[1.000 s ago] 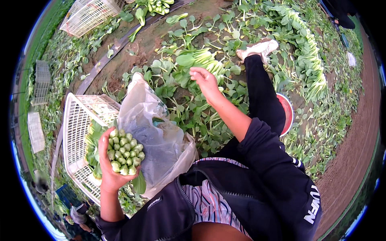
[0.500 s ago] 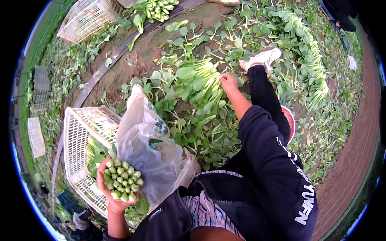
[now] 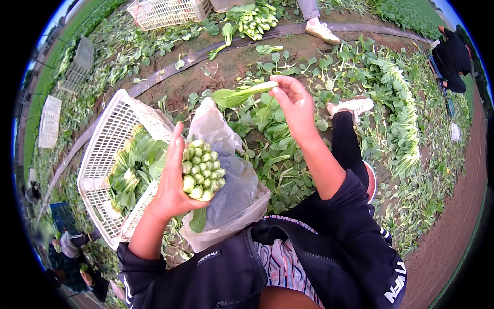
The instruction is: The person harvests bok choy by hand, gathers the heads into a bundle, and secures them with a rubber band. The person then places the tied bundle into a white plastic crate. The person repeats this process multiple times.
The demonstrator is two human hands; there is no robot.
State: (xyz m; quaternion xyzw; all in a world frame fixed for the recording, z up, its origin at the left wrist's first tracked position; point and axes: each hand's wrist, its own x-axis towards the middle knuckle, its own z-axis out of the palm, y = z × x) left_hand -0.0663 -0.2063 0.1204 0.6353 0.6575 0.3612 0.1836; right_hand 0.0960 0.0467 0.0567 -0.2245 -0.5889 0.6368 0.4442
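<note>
My left hand (image 3: 172,180) cradles a tight bunch of bok choy (image 3: 201,170), its pale green stem ends facing up and its leaves mostly hidden below. The thumb lies along the near side and the fingers reach up behind. In front and to the right, my right hand (image 3: 297,108) pinches a single bok choy plant (image 3: 239,96) by its white base, the leaf pointing left. Below that plant lies a loose heap of bok choy (image 3: 277,131) on the soil. A translucent plastic bag (image 3: 239,185) covers my left leg beneath the bunch.
A white plastic crate (image 3: 88,193) with bok choy bunches (image 3: 128,177) stands at my left. A long row of bok choy (image 3: 404,118) curves along the right. Farther off are another crate (image 3: 167,13), stacked bok choy (image 3: 254,21) and other people. A red basin (image 3: 370,180) sits beside my right leg.
My right hand has risen from the heap with one bok choy plant. The left hand has brought the bunch up and to the right, away from the crate. The view has tilted farther outward.
</note>
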